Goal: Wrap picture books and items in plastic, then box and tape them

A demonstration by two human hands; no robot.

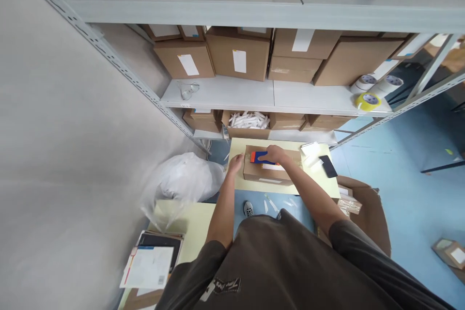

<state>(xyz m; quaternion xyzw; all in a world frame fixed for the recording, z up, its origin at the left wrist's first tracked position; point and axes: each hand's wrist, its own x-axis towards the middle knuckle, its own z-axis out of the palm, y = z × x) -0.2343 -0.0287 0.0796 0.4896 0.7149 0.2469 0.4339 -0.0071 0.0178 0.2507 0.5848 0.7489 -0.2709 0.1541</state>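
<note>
A brown cardboard box [250, 172] lies lengthwise across the pale yellow table [290, 145], with a white label [273, 167] on its top and another on its near side. At the box's left end, my left hand [236, 162] has its fingers curled against the edge. My right hand [275, 154] is closed around a flat blue-and-orange object [257, 157], held over the top of the box. Its orange end points left; my fingers cover part of it, and its exact kind is unclear.
White papers [310, 151] and a black phone [328, 166] lie right of the box. Behind stands a shelf rack [232, 9] with cartons and tape rolls [367, 101]. A plastic bag [191, 177] bulges at left; an open carton [370, 218] stands at right.
</note>
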